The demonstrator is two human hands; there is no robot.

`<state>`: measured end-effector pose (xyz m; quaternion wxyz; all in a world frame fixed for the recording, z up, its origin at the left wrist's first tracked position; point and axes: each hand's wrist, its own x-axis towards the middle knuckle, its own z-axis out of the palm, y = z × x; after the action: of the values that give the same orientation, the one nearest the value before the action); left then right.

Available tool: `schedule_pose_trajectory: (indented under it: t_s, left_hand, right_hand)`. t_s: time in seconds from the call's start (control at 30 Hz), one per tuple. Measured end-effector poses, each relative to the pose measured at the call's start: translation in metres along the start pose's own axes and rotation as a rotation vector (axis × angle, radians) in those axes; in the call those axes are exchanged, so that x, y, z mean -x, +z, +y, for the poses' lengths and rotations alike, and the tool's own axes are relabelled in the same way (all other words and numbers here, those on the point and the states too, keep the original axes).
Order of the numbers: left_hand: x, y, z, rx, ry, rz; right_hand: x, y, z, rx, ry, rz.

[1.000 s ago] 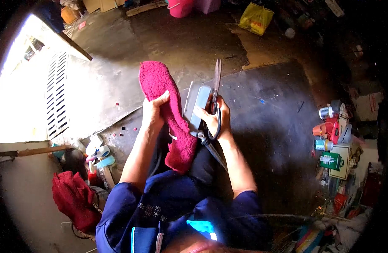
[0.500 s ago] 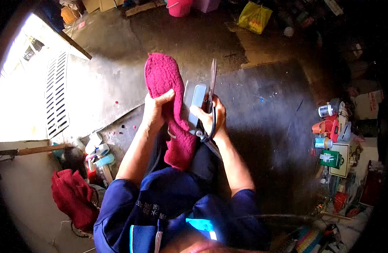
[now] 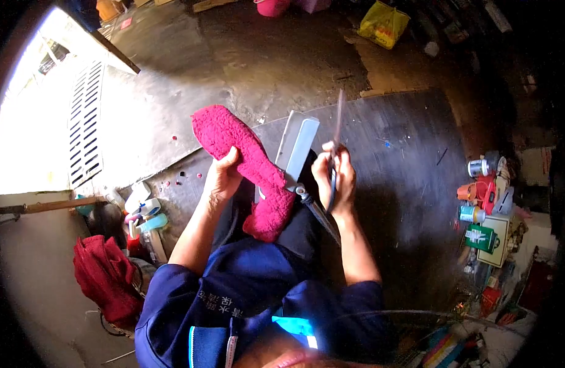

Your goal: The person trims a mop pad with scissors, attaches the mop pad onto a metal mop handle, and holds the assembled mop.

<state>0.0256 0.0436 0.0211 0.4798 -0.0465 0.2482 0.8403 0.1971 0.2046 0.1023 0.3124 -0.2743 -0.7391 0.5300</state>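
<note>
My left hand [image 3: 223, 175] is closed on a long strip of fluffy pink cloth [image 3: 248, 150], thumb on top. Its rounded far end points up and left, and its near end rests over my lap. In my right hand [image 3: 336, 178] is a pair of scissors [image 3: 339, 122], blades pointing away from me, apart from the cloth. Between the hands stands a light blue-grey flat panel [image 3: 302, 149] beside a pale plate. Below it is a dark bar with a metal bolt [image 3: 302, 191], partly hidden by the cloth; I cannot tell what this device is.
Dark red cloth [image 3: 104, 276] lies at lower left, near several bottles [image 3: 148, 208]. Jars, a green box [image 3: 482, 238] and other clutter line the right side. A yellow bag [image 3: 383, 24] and a pink bucket [image 3: 272, 6] stand far ahead. Bright light enters at left, beside a floor grate [image 3: 86, 126].
My right hand has moved right with the scissors, away from the blue-grey panel it was touching. The pink cloth's far end has swung left and toward me in my left hand.
</note>
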Motion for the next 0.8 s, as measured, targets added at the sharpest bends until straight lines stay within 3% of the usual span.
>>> schedule_pose_trajectory:
  t_s: [0.07, 0.17, 0.2, 0.27, 0.33, 0.8]
  left_hand:
    - [-0.003, -0.001, -0.002, 0.025, 0.001, -0.016]
    - [-0.019, -0.022, -0.011, 0.141, -0.036, -0.068]
    - [-0.021, -0.022, -0.011, 0.149, -0.032, -0.067]
    - [-0.024, -0.02, -0.015, 0.148, -0.06, -0.098]
    - [-0.026, -0.018, -0.016, 0.153, -0.066, -0.121]
    - [-0.028, -0.021, -0.014, 0.132, -0.027, -0.131]
  right_hand:
    - [0.012, -0.013, 0.008, -0.201, 0.002, -0.205]
    - [0.021, -0.032, -0.007, -0.413, 0.444, -0.648]
    - [0.025, -0.032, -0.015, -0.116, 0.246, -0.69]
    - [0.027, -0.033, -0.019, -0.126, 0.311, -0.687]
    - [0.027, -0.035, -0.018, -0.383, 0.443, -0.76]
    - [0.023, -0.02, -0.018, -0.189, 0.459, -0.845]
